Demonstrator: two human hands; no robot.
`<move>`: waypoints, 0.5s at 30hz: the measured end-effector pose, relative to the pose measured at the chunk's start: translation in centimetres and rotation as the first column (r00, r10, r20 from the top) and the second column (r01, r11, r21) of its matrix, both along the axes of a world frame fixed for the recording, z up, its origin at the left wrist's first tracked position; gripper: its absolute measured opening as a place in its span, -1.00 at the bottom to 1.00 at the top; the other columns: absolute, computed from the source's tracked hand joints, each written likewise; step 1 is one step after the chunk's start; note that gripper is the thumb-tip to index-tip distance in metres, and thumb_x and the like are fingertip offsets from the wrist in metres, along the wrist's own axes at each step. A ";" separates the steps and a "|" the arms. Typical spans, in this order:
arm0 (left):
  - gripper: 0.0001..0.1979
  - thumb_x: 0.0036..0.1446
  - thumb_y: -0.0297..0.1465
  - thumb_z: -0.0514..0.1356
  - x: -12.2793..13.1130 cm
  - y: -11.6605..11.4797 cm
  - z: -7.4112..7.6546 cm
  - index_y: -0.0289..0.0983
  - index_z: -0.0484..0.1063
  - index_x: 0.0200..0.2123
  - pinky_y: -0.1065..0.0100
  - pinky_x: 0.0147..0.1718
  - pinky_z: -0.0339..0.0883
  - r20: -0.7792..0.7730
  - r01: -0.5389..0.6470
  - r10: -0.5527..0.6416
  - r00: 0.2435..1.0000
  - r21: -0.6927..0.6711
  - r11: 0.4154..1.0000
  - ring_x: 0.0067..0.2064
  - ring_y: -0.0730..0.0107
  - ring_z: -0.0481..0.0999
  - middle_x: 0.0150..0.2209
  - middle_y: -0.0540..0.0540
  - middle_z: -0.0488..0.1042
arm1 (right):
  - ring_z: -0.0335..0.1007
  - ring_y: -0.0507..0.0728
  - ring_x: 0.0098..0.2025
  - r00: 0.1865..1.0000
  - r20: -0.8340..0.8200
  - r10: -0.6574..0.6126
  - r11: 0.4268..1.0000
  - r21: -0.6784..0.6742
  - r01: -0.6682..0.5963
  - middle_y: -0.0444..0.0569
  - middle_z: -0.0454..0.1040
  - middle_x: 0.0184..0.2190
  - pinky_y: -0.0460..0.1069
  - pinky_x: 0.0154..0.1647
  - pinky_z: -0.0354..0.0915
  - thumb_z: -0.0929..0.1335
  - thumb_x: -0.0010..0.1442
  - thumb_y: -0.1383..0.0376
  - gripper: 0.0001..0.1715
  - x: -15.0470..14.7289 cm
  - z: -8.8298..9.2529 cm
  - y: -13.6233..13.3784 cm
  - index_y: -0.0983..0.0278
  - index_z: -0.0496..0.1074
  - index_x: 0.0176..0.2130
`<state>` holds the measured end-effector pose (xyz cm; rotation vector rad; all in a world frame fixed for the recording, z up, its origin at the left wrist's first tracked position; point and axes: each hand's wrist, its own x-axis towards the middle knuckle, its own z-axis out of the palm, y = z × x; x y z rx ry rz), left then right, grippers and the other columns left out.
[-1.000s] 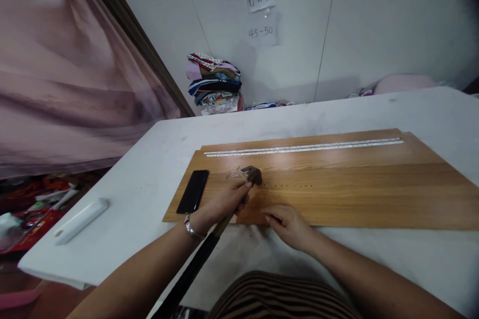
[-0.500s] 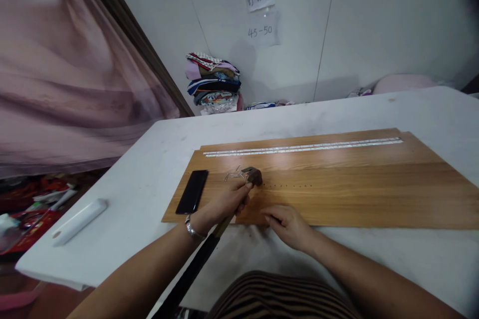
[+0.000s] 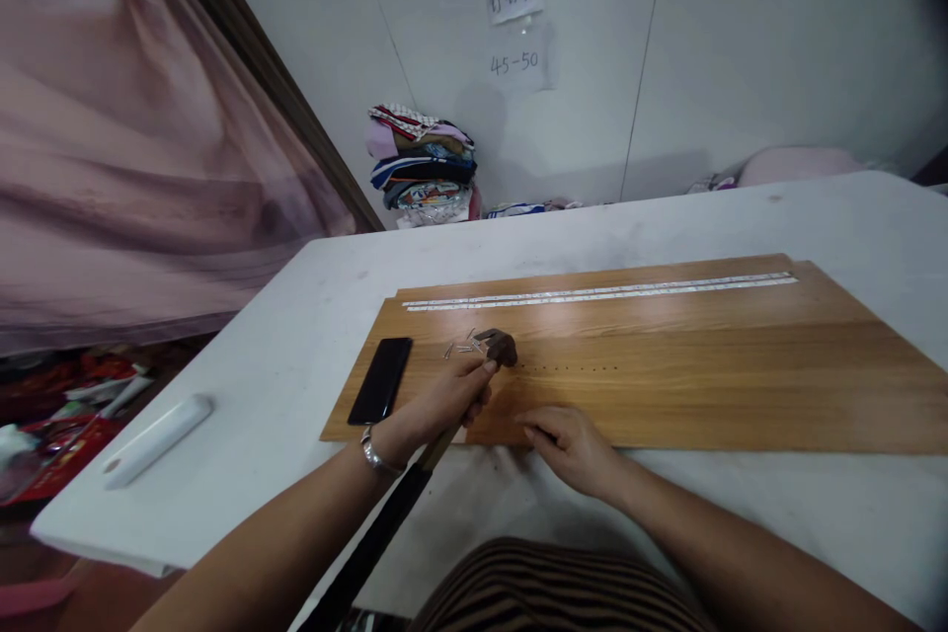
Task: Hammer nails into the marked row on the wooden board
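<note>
My left hand [image 3: 455,395] is wrapped round the upper handle of a hammer [image 3: 502,348], close below its dark head. The head sits low over a wood-grain board [image 3: 711,365], at the left end of a row of small dark dots [image 3: 567,368]; whether these are nail heads or holes I cannot tell. Several loose nails [image 3: 465,349] lie just left of the hammer head. The hammer's black grip slants down toward my body. By the board's near edge rests my right hand [image 3: 567,446], fingers curled together, with nothing showing between them.
A black phone [image 3: 380,381] lies at the board's left end. Two white measuring strips [image 3: 599,292] run along the far side. On the white table [image 3: 274,336] at left is a white elongated object [image 3: 159,439]. Folded clothes [image 3: 426,163] are stacked by the wall.
The hammer head has shifted very slightly left, together with my left hand. My right hand, the nails and the board have stayed put.
</note>
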<state>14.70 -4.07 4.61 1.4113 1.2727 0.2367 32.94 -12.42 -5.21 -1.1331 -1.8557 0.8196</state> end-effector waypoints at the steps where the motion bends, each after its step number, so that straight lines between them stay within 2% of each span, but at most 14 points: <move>1: -0.52 0.13 0.05 0.05 0.0 0.0 -0.1 -0.28 0.34 -0.24 0.48 -0.64 0.17 -0.011 0.006 -0.006 1.000 0.000 1.000 -0.61 0.57 0.25 -0.55 0.08 0.28 | 0.55 0.14 -0.25 1.000 0.002 0.000 1.000 0.003 0.000 0.01 0.63 -0.25 0.00 -0.23 0.40 0.25 0.26 0.37 -0.68 0.0 0.0 0.0 0.25 0.56 -0.13; 6: -0.56 0.14 0.01 0.04 0.1 0.0 -0.4 -0.28 0.31 -0.28 0.49 -0.64 0.16 -0.015 0.005 -0.005 1.000 0.007 1.000 -0.60 0.57 0.26 -0.55 0.07 0.28 | 0.54 0.14 -0.23 1.000 0.009 0.004 1.000 -0.005 -0.004 0.00 0.62 -0.24 0.01 -0.21 0.39 0.25 0.26 0.37 -0.69 0.0 -0.1 0.0 0.23 0.55 -0.12; 15: -0.56 0.13 0.01 0.07 0.1 -0.1 0.7 -0.27 0.30 -0.23 0.51 -0.65 0.14 0.035 -0.028 0.028 0.999 0.014 1.000 -0.60 0.60 0.22 -0.53 0.09 0.27 | 0.54 0.13 -0.23 1.000 0.011 -0.001 1.000 0.000 0.001 0.02 0.62 -0.24 0.00 -0.20 0.38 0.25 0.27 0.36 -0.69 0.0 -0.4 -0.1 0.24 0.55 -0.10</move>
